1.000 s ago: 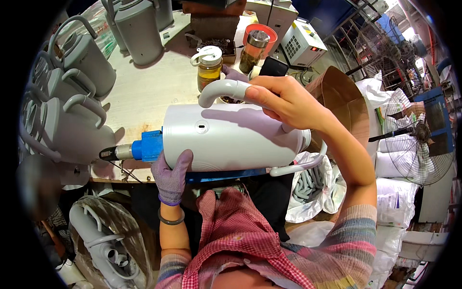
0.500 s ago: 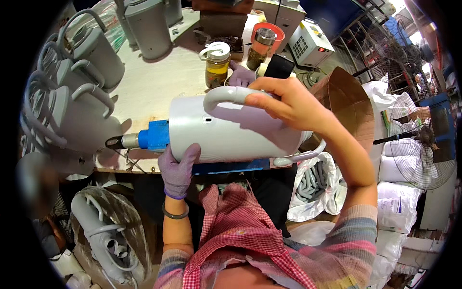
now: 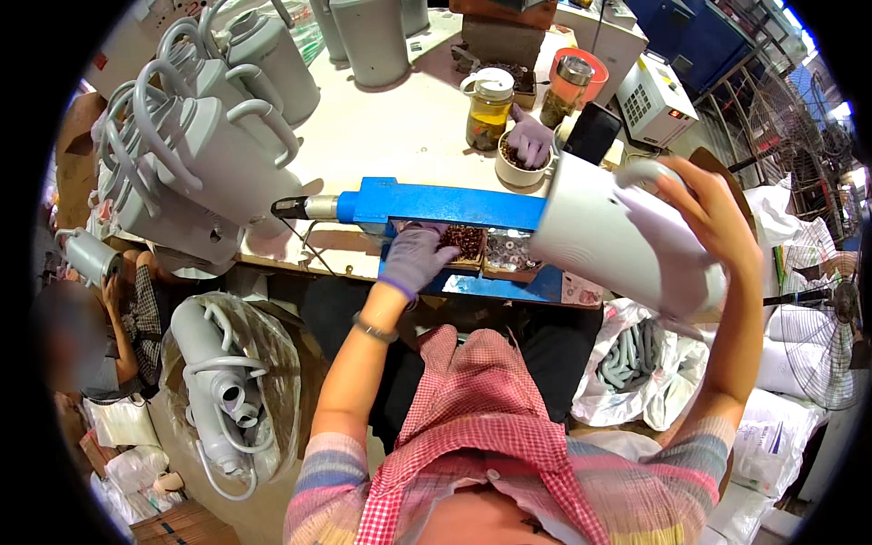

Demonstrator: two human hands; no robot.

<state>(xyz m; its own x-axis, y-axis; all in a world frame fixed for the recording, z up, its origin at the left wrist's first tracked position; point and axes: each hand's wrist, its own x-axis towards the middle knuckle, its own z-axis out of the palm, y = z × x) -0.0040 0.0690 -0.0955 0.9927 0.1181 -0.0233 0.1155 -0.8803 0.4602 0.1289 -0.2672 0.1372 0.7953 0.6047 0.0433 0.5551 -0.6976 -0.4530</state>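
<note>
A grey watering can (image 3: 627,241) lies on its side, its open end around the right end of a blue metal arm (image 3: 463,205). My bare right hand (image 3: 713,204) is closed round the can's curved handle (image 3: 649,171). In a purple-grey glove, my left hand (image 3: 418,257) reaches under the arm with its fingers apart, the thumb beside a box of small copper-coloured parts (image 3: 463,243); some fingertips are hidden. To the right of that box is another box of small silvery washers (image 3: 509,250).
Several grey cans (image 3: 227,154) crowd the table's left side. Toward the back stand a lidded jar (image 3: 489,113), a cup (image 3: 522,173) topped by a loose glove (image 3: 530,138), and a phone (image 3: 592,133). Bags of grey parts (image 3: 631,359) sit below right. Another person sits far left.
The can has slid right along the blue arm, uncovering the arm and the parts boxes. My left hand has left the can's rim and moved to the boxes; my right hand keeps the handle.
</note>
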